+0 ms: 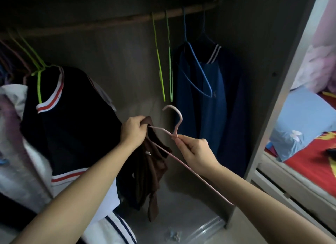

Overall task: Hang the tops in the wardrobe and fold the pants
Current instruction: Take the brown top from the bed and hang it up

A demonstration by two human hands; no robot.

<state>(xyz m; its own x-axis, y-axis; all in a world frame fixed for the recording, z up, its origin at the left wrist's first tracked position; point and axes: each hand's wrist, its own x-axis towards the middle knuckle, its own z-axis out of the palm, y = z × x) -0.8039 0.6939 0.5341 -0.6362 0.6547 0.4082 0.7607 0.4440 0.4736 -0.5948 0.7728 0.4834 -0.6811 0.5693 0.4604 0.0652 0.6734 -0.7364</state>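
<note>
Inside the open wardrobe I hold a pink hanger [177, 124] with a brown top [151, 171]. My left hand [134, 131] grips the brown top's shoulder at the hanger's left arm. My right hand [195, 149] pinches the hanger's neck just below the hook. The top droops in folds under my left hand, and the hanger's right arm runs bare down past my right wrist. The wooden rail [112, 21] crosses above, well over the hook.
On the rail hang two empty green hangers [164, 62], a blue top [205, 91] on a blue hanger at right, and a black top with red-white trim [72, 116] at left. The wardrobe's side panel [283, 80] and a bed [309, 134] lie right.
</note>
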